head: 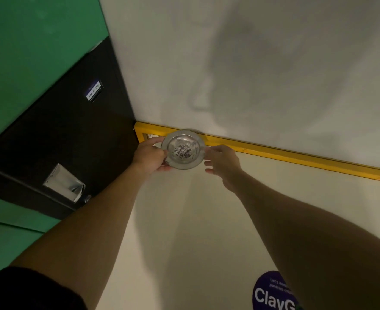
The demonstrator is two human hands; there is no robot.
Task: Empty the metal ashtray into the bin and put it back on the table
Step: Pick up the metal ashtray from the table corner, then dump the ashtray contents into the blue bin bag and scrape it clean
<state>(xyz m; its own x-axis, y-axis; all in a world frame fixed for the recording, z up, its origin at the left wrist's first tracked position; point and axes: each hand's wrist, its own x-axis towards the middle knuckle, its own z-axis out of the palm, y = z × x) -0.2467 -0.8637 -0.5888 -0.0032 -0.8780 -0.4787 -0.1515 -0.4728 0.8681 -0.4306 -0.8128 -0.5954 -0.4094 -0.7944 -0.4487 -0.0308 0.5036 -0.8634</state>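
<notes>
A round metal ashtray (183,149) with a dark heap of ash in its bowl sits at the far edge of the pale table (198,220), close to the yellow rim. My left hand (149,156) grips the ashtray's left rim, thumb on top and fingers beneath. My right hand (223,163) is at the ashtray's right rim with spread fingers; its fingertips touch or nearly touch the metal. No bin is in view.
A yellow wooden frame (296,158) borders the table's far edge against a white wall (251,63). A black cabinet (72,130) with a label and a silvery packet (64,183) stands on the left by a green wall. A purple round sticker (274,291) lies near the front.
</notes>
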